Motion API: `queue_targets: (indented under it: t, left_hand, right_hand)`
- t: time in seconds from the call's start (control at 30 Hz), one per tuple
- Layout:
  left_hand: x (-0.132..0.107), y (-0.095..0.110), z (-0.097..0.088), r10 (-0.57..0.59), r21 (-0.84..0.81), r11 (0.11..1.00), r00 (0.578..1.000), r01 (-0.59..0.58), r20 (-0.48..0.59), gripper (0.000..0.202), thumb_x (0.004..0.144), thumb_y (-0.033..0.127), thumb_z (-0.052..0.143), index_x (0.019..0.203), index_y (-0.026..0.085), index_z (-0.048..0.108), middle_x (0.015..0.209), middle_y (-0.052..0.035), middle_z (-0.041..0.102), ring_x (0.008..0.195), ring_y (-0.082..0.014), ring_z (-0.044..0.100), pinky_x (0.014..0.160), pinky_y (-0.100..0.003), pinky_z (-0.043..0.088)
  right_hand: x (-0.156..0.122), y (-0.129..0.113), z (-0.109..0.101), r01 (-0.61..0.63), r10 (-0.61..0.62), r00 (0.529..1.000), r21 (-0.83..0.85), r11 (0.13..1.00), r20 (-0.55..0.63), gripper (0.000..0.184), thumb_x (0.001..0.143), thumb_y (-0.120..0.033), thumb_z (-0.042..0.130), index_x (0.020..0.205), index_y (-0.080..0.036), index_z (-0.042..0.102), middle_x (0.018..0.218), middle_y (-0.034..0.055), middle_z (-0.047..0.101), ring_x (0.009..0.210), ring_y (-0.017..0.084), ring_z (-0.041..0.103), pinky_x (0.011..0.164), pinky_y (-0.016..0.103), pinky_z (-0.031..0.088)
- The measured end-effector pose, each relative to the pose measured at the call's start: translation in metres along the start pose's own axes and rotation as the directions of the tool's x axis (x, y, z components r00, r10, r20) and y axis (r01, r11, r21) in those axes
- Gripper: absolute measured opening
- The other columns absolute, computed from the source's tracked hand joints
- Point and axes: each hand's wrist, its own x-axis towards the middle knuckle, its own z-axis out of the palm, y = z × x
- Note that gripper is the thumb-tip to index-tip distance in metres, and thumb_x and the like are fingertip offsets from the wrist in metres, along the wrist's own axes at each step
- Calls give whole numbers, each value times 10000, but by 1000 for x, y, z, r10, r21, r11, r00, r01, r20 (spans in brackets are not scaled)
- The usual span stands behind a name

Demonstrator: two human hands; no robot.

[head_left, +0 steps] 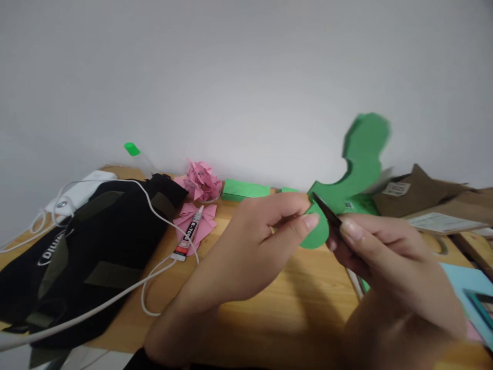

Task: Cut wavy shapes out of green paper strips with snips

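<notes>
My left hand pinches a rounded lobe of green paper between thumb and fingers. From there the green paper runs up and to the right in a wavy strip, apparently several layers thick. My right hand is closed around dark, slim scissors; their handles are hidden by the fingers. The pointed blade lies against the paper at the narrow part beside my left fingertips. Both hands are raised above the wooden table.
At left lie a black bag, a white cable and a white power strip. Pink paper flowers, a glue tube and a green block lie near the wall. Brown packaging and light-blue paper are at right.
</notes>
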Motion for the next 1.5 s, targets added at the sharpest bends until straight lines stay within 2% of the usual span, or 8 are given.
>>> queue_targets:
  t: [0.3, 0.43, 0.57, 0.83, 1.0, 1.13, 1.27, 1.5]
  left_hand:
    - [3, -7, -4, -13, -68, 998, 999, 10, -45, 348, 955, 258, 533, 636, 184, 414, 652, 37, 356, 633, -101, 352, 568, -266, 302]
    - [13, -16, -3, -41, -181, 983, 994, 22, -101, 311, 917, 263, 568, 625, 173, 511, 626, 33, 433, 623, -94, 433, 597, -250, 356]
    - [21, -22, 0, -162, -511, 854, 983, 98, -82, 202, 857, 264, 621, 677, 172, 608, 663, 20, 565, 654, -113, 630, 668, -249, 509]
    - [28, -26, 9, -290, -629, 751, 956, 199, -44, 249, 714, 346, 791, 721, 155, 631, 755, -42, 723, 716, -204, 755, 577, -241, 569]
    - [31, -32, -1, -221, -474, 878, 930, 58, -295, 285, 740, 370, 770, 699, 147, 597, 735, -47, 730, 619, -172, 731, 480, -197, 503]
    - [29, -31, -10, -153, -395, 917, 862, -58, -482, 246, 781, 357, 711, 707, 145, 611, 677, -19, 689, 616, -156, 728, 485, -181, 464]
    - [27, -29, -12, -133, -359, 930, 836, -81, -532, 192, 801, 312, 665, 699, 154, 627, 632, -6, 653, 634, -147, 721, 489, -181, 435]
    - [28, -27, -5, -139, -304, 952, 849, -27, -510, 175, 801, 296, 681, 668, 190, 642, 593, 19, 616, 500, -89, 563, 478, -204, 413]
  right_hand:
    - [-7, 0, -13, -49, 29, 994, 189, 981, 105, 422, 917, -589, 586, 744, -216, 683, 433, -68, 339, 386, 87, 214, 359, 258, 155]
    - [-11, 10, -12, 128, -93, 987, 299, 946, -131, 372, 929, -580, 568, 844, -246, 708, 486, -59, 363, 404, 98, 215, 383, 287, 143]
    - [-2, 13, -2, 212, -147, 913, 134, 968, -381, 246, 801, -480, 778, 921, -273, 721, 573, -58, 396, 453, 100, 288, 397, 273, 175]
    - [20, 23, 6, 99, -161, 909, -174, 980, -385, 128, 804, -296, 704, 751, -181, 685, 534, -51, 485, 458, 89, 375, 409, 231, 288]
    - [28, 24, -3, -12, 38, 903, 62, 998, -428, 284, 669, -402, 791, 709, -184, 615, 470, -83, 406, 406, 78, 322, 368, 214, 245]
    - [21, 42, -9, -223, 256, 929, 147, 964, -267, 352, 627, -469, 785, 713, -190, 588, 413, -101, 375, 354, 61, 254, 360, 209, 176]
    - [-12, 87, 8, -454, 449, 889, -54, 889, -84, 314, 713, -514, 631, 692, -209, 561, 414, -111, 301, 348, 78, 236, 357, 211, 158]
    - [-61, 119, 33, -536, 468, 844, -429, 727, -262, 242, 839, -389, 589, 730, -182, 648, 658, 73, 661, 658, 250, 644, 575, 302, 401]
